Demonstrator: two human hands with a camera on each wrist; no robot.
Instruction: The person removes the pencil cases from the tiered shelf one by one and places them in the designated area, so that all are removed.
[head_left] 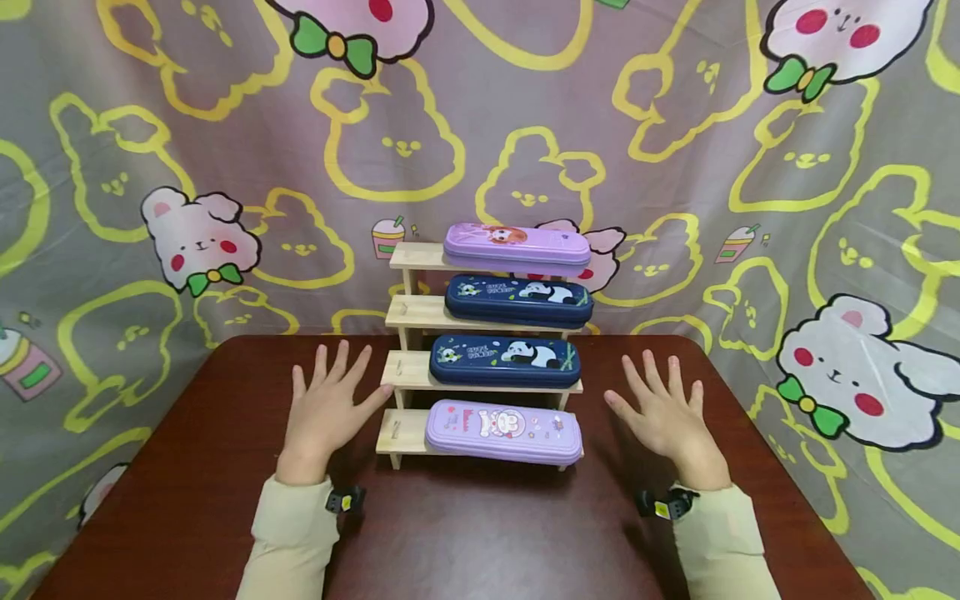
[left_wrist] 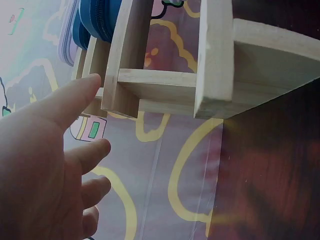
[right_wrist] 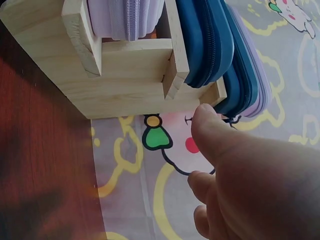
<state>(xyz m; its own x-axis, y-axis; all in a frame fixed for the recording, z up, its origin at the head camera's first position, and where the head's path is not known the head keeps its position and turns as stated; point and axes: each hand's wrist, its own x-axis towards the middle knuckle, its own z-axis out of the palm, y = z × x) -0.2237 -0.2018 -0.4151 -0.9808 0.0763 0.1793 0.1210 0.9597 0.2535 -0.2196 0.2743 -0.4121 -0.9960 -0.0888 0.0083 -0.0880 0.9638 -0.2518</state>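
A stepped wooden rack [head_left: 405, 364] with several tiers stands mid-table, one zippered pencil case lying on each tier. On the top tier is a purple case [head_left: 517, 244] with a red-haired figure. Below it come a navy panda case [head_left: 519, 302] and a second navy panda case [head_left: 504, 362]. The lowest tier carries a lilac case [head_left: 504, 432] with a bunny print. To the left of the rack, my left hand [head_left: 327, 412] spreads its fingers, holding nothing. My right hand [head_left: 667, 417] is likewise spread to the right of the rack, apart from the cases.
The rack stands on a dark reddish-brown table [head_left: 480, 533]. Behind and at both sides hangs a grey curtain [head_left: 247, 150] printed with bunnies and yellow outlines. A small dark device [head_left: 345, 500] is strapped at the left wrist, another [head_left: 666, 503] at the right.
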